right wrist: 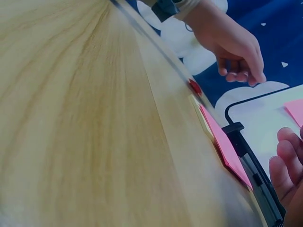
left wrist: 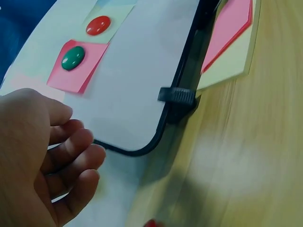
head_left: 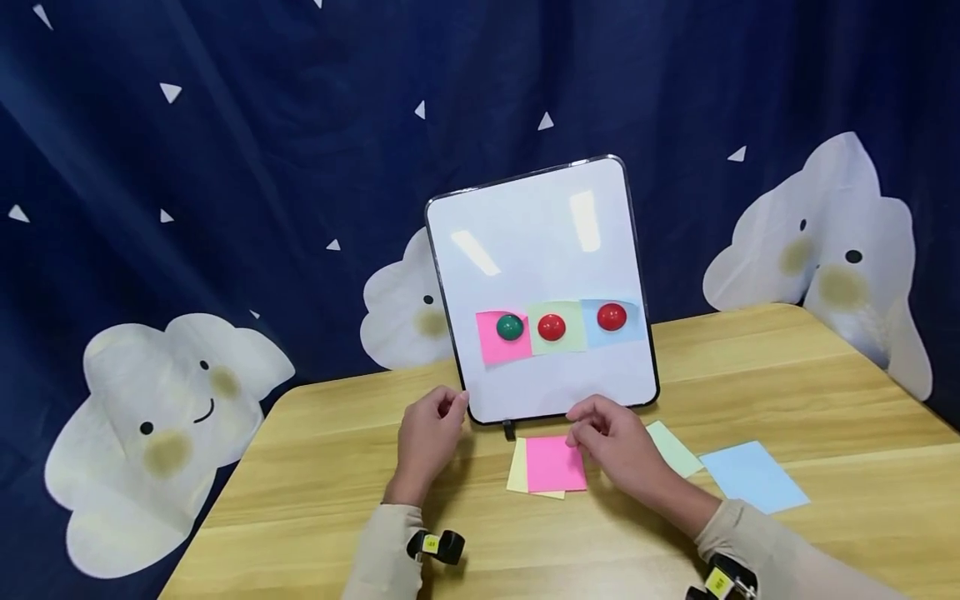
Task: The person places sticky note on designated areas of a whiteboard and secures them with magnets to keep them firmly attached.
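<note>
A white magnetic board [head_left: 540, 242] with a black rim stands tilted on the table. Pink [head_left: 495, 350], pale green [head_left: 562, 342] and blue [head_left: 626, 335] sticky notes hang on it in a row. A green magnet [head_left: 510, 327] sits on the pink note, and red magnets [head_left: 551, 327] on the other two. Beside the board's lower left corner is my left hand [head_left: 429, 437], fingers loosely bent and holding nothing visible. My right hand [head_left: 618, 442] hovers at the bottom rim, near a pink sticky note pad [head_left: 555, 467]; its fingers are loosely bent, with nothing seen between them.
Under the pink pad lies a pale yellow pad [head_left: 517, 475]. Pale green [head_left: 672, 448] and blue [head_left: 756, 475] sticky notes lie right of my right hand. A small red object [right wrist: 194, 87] rests on the table. Behind hangs a dark blue curtain [head_left: 262, 167].
</note>
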Motion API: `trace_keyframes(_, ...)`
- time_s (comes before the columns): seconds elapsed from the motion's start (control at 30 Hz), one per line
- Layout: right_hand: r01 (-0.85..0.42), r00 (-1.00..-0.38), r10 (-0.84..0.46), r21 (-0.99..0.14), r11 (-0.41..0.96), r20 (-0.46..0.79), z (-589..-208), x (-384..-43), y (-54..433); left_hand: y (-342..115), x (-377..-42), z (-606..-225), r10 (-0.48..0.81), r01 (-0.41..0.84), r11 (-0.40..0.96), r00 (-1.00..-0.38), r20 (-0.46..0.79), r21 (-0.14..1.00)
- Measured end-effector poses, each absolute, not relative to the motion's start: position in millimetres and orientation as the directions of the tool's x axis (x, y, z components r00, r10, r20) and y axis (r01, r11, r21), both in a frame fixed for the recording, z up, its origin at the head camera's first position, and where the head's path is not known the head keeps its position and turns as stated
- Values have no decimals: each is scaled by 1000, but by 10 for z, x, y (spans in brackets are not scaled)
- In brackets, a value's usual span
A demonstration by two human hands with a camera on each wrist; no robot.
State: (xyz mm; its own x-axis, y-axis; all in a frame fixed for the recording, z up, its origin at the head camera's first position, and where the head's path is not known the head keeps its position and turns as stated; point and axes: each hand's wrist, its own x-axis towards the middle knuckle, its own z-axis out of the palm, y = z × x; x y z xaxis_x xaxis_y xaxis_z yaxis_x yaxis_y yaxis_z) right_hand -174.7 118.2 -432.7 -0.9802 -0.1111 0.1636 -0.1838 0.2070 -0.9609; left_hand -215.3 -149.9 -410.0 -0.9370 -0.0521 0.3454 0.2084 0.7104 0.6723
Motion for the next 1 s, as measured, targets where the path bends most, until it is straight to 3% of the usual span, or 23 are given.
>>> trace_keyframes(0.37,-218,-970,-157,-953,211,187,-4338,-1752,1202,-1778,-2179,-4032,25,162,870,-958,286,466)
trace_keyframes(0.7,-352,-905,-367,-865,358,216,-4354,-1721,1185,-1982,-2185,-4064,47,114,885,-987,156,451)
trace_keyframes(1.0,-468,-873,-412,-690,552,262,-4387,-1704,1169,-2032,-2170,-4082,112,104,913,-994,3,396)
